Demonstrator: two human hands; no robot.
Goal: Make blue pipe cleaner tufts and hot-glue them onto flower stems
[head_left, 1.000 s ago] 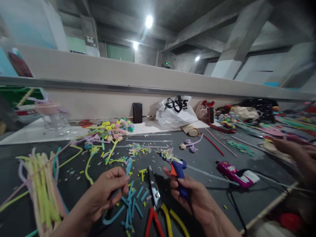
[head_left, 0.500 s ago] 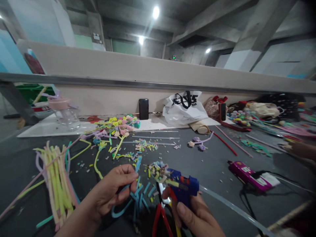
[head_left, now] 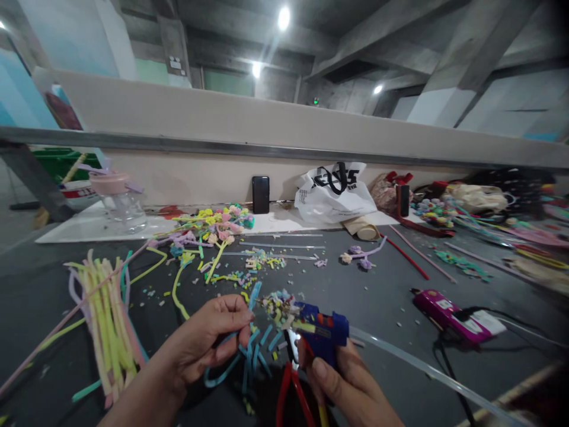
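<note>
My left hand [head_left: 217, 338] pinches a light blue pipe cleaner [head_left: 255, 295], whose lower part curves down below the fingers. A blue glue gun [head_left: 324, 332] is gripped in my right hand [head_left: 347, 379], its nozzle end pointing left and covered by a clump of colourful scraps [head_left: 281, 306]. A long clear glue stick [head_left: 413, 365] runs out of its back to the lower right. Short light blue pieces [head_left: 255, 359] lie between the hands. Red-handled pliers [head_left: 291, 385] are just beside my right hand, partly hidden by it.
A bundle of pastel pipe cleaners [head_left: 106, 326] lies at the left. Behind are a pink-lidded jar [head_left: 118, 201], a phone [head_left: 260, 195], a white bag [head_left: 333, 193] and fuzzy flowers [head_left: 217, 222]. At the right, a magenta power strip [head_left: 448, 314] trails cables.
The glue gun in my right hand has moved slightly left, nearer the blue pipe cleaner. The other person's hand at the right edge has gone from view.
</note>
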